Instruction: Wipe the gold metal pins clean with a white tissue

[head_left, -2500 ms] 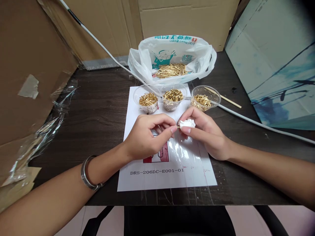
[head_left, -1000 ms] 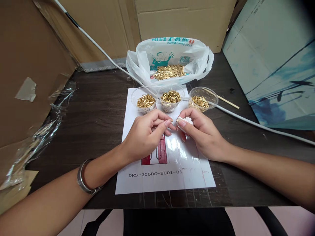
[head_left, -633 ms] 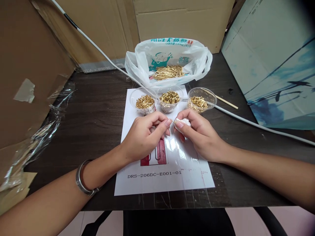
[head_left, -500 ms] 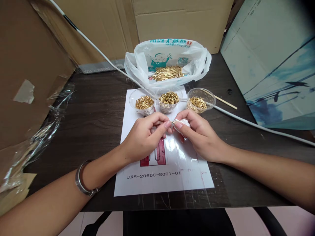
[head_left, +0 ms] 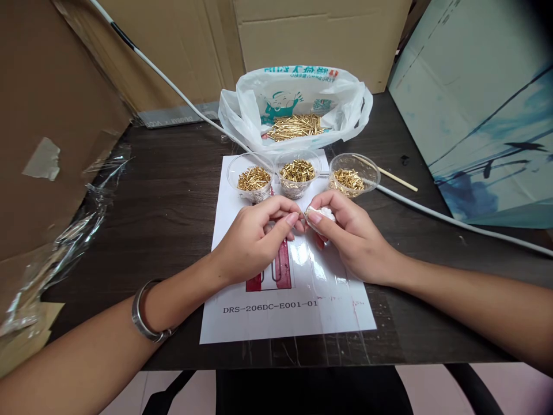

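Note:
My left hand (head_left: 257, 236) pinches a tiny brass piece between thumb and forefinger, close to the fingertips of the other hand. My right hand (head_left: 348, 236) is closed on a crumpled white tissue (head_left: 322, 215), with a small brass tip showing at its left end. Both hands are over a printed white sheet (head_left: 280, 323). Just beyond them stand three clear cups of small brass parts: a left cup (head_left: 253, 180), a middle cup (head_left: 297, 172) and a right cup (head_left: 348, 181).
A white plastic bag (head_left: 246, 115) holding long brass pins (head_left: 296, 127) lies open behind the cups. A thin wooden stick (head_left: 397, 180) leans on the right cup. A white cable (head_left: 453, 222) crosses the dark table (head_left: 164, 202). Cardboard stands around the back and left.
The fingertips of my two hands have shifted very slightly; the brass between them shows a little differently. Both hands keep their hold.

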